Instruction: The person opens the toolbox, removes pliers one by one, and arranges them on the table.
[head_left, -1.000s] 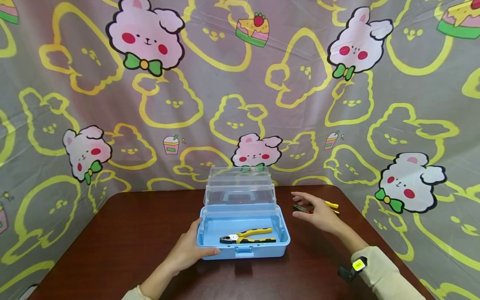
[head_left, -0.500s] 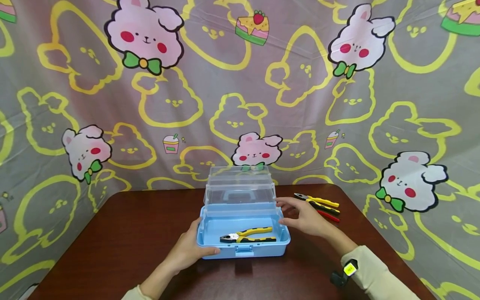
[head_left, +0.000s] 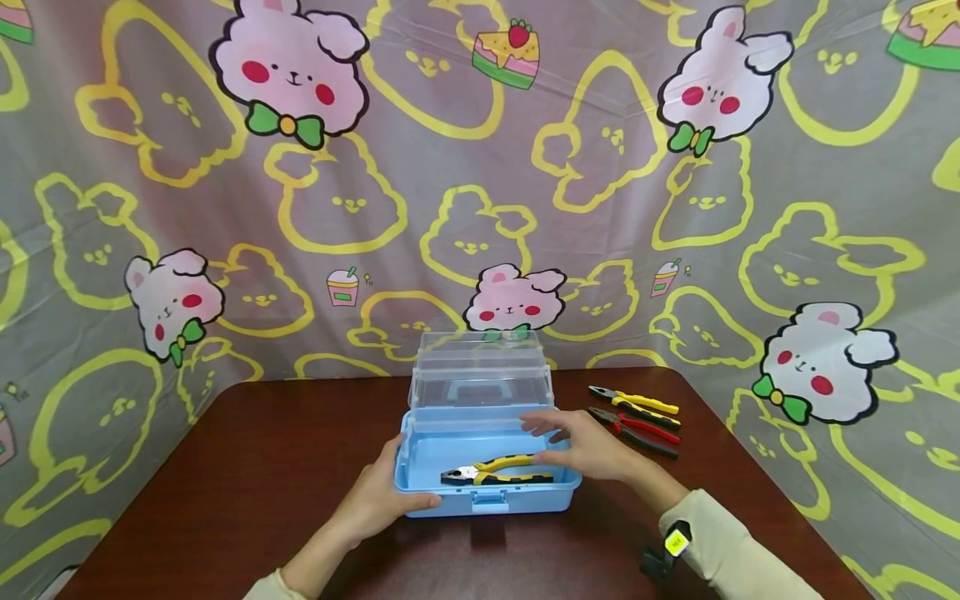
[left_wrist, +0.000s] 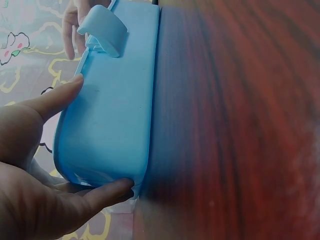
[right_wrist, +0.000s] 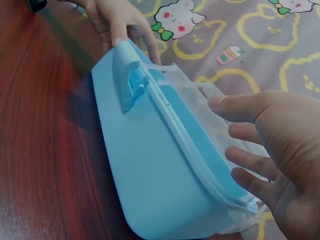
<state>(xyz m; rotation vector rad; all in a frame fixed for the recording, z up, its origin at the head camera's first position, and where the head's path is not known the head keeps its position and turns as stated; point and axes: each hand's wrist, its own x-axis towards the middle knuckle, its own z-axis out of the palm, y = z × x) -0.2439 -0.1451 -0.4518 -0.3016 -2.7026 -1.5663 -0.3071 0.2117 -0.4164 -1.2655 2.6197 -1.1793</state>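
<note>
A light blue toolbox (head_left: 525, 502) stands on the table, its clear lid (head_left: 483, 365) raised at the back. Inside lie pliers (head_left: 467, 475) with yellow and black handles. My left hand (head_left: 373, 498) grips the box's left end; in the left wrist view its thumb (left_wrist: 67, 95) presses the rim and a finger lies along the end wall. Over the right part of the box hovers my right hand (head_left: 592, 446), fingers loosely bent and apart, holding nothing. Its fingertips partly overlap the pliers' handle ends in the head view, but the right wrist view shows them above the rim.
Right of the box lie yellow-and-black pliers (head_left: 637, 402) and, nearer, red-and-black pliers (head_left: 637, 429). The dark wooden table (head_left: 277, 450) extends left and in front. A patterned cloth (head_left: 420, 208) hangs behind. The box's front latch (head_left: 490, 498) sticks out.
My right hand has moved left from above the loose pliers to over the toolbox, uncovering both pairs. The left hand and box have stayed in place.
</note>
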